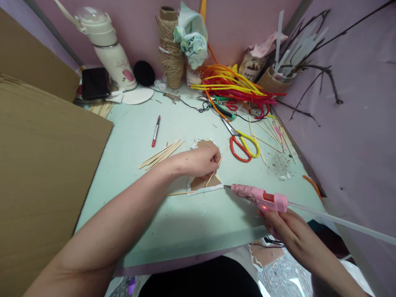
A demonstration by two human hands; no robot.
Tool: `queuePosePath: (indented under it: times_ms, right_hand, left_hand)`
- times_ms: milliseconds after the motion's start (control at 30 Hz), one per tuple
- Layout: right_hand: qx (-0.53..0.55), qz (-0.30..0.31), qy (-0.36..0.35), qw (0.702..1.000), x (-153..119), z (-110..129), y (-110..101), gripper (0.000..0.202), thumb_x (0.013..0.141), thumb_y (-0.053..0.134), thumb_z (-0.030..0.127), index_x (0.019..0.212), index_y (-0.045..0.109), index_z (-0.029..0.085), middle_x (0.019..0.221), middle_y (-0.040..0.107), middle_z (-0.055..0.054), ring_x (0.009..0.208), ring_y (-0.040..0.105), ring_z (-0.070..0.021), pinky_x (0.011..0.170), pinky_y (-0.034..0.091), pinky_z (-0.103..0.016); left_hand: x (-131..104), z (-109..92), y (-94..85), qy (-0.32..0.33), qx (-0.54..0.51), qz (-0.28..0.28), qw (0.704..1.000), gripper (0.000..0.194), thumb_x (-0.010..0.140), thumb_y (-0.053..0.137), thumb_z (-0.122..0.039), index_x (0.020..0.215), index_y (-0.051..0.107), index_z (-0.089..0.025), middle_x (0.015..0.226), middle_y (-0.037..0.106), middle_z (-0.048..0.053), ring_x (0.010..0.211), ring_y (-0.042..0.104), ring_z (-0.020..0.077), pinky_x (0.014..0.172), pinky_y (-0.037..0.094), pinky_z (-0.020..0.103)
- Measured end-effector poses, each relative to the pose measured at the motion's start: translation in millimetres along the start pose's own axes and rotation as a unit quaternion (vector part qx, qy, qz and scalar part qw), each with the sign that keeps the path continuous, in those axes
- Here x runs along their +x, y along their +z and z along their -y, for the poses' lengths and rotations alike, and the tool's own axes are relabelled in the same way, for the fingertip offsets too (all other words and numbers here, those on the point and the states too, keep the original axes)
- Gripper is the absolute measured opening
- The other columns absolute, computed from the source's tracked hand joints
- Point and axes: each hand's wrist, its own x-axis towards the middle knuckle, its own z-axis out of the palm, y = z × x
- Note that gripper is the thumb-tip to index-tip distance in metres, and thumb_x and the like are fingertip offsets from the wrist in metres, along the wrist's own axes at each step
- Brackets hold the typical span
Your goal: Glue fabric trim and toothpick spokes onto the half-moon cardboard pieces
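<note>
My left hand (pixel 204 160) is closed in a pinch on a thin wooden stick (pixel 213 174), which slants over a brown cardboard piece (pixel 199 182) with a white edging. The hand and wrist hide the middle of this cardboard. Another thin stick (pixel 179 194) lies along its lower left edge. My right hand (pixel 280 222) grips a pink hot glue gun (pixel 256 196) with a small orange light on. Its metal nozzle points left, close to the cardboard's lower right corner; whether they touch I cannot tell. A long translucent glue stick (pixel 337 220) protrudes from the gun's back.
Loose sticks (pixel 162 154) and a red marker (pixel 156 132) lie left of the cardboard, scissors (pixel 243 142) to the right. Behind stand a white bottle (pixel 111 57), a twine spool (pixel 170 53) and colourful pipe cleaners (pixel 235 84). Large cardboard (pixel 46 165) blocks the left side.
</note>
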Motion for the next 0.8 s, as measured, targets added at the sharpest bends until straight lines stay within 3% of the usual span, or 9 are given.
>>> queuePosePath:
  times_ms: [367,467,567,733,800]
  right_hand:
    - [-0.006,-0.01,0.0,1.0,0.2,8.0,-6.4,0.061,0.091,0.037,0.067,0.087,0.075,0.02,0.067,0.072,-0.008,0.06,0.066,-0.0242,0.061,0.057,-0.034]
    - [0.001,-0.032,-0.025,0.999,-0.8,11.4,-10.8,0.055,0.093,0.037,0.062,0.104,0.074,0.022,0.09,0.077,-0.009,0.082,0.071,-0.0279,0.074,0.06,-0.037]
    - [0.017,-0.04,-0.082,0.996,0.6,16.8,-17.6,0.049,0.097,0.035,0.053,0.128,0.064,0.027,0.116,0.072,-0.007,0.114,0.065,-0.0297,0.095,0.055,-0.042]
    - [-0.015,-0.129,-0.148,0.98,22.8,-2.4,-35.8,0.05,0.099,0.034,0.044,0.142,0.051,0.024,0.139,0.059,-0.008,0.133,0.049,-0.0297,0.109,0.042,-0.047]
    - [-0.075,-0.192,-0.118,0.971,39.2,-23.2,-45.3,0.051,0.098,0.036,0.045,0.141,0.051,0.021,0.133,0.06,-0.012,0.13,0.051,-0.0313,0.107,0.042,-0.05]
  left_hand:
    - [1.7,2.3,0.4,-0.004,0.0,0.002,1.0,0.009,0.084,0.05,-0.014,0.078,0.046,-0.02,0.075,0.06,-0.001,0.071,0.067,0.0154,0.061,0.054,0.026]
    - [2.2,1.9,-0.2,-0.01,0.003,0.001,1.0,0.009,0.083,0.05,-0.015,0.078,0.046,-0.021,0.075,0.059,-0.001,0.071,0.067,0.0154,0.062,0.054,0.026]
    - [2.8,2.7,-1.1,-0.009,0.004,0.003,1.0,0.008,0.083,0.051,-0.016,0.078,0.046,-0.021,0.076,0.06,-0.001,0.071,0.066,0.0146,0.063,0.053,0.025]
    - [2.4,4.0,-1.2,-0.011,0.005,0.001,1.0,0.007,0.082,0.053,-0.02,0.079,0.046,-0.021,0.076,0.061,-0.001,0.069,0.064,0.0137,0.063,0.052,0.025]
    - [2.0,3.5,-0.8,-0.018,-0.01,-0.003,1.0,0.008,0.081,0.053,-0.02,0.079,0.046,-0.021,0.081,0.062,0.0,0.072,0.065,0.0141,0.063,0.053,0.025]
